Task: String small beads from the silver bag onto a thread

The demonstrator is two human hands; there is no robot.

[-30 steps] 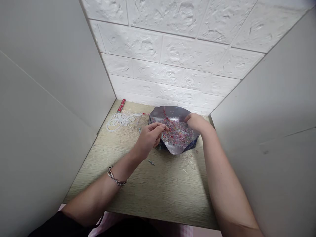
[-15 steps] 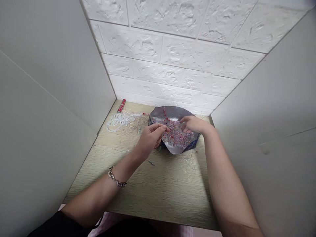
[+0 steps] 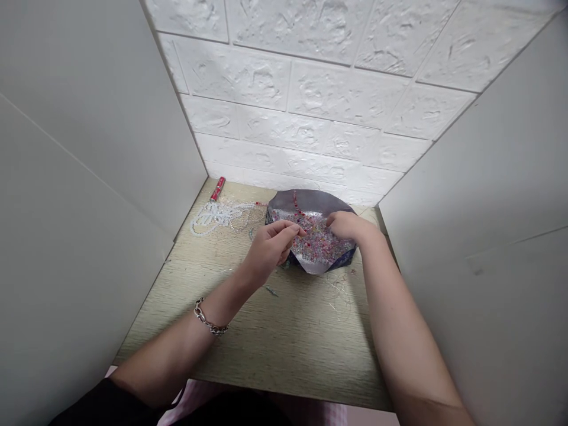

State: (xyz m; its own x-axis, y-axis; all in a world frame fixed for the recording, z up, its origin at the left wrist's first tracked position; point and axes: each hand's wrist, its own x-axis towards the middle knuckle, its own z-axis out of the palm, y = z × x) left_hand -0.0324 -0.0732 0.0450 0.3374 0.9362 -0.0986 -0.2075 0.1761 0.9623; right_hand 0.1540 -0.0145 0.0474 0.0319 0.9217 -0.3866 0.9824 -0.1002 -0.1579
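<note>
A grey, silver-lined bag [image 3: 326, 202] stands wide-mouthed at the back of the table, its sides folded down. Small mixed beads [image 3: 322, 245], mostly pink, red and clear, fill it. My left hand [image 3: 273, 245] is over the bag's left rim, thumb and forefinger pinched together; what they grip is too fine to make out. Inside the right part of the bag, my right hand [image 3: 348, 226] reaches down at the beads with curled fingers, the tips partly hidden. A strand of red beads [image 3: 296, 201] runs down the bag's back inner wall.
White bead strands [image 3: 217, 217] lie in a heap at the back left, beside a red tube [image 3: 217, 189]. Loose clear thread [image 3: 339, 299] and a small bluish piece [image 3: 271, 291] lie before the bag. Grey side panels and a white brick-pattern wall [image 3: 248, 83] enclose the table [image 3: 284, 349].
My right hand has lowered to the beads, and its spread fingers have curled in. The left hand keeps its pinch in nearly the same spot.
</note>
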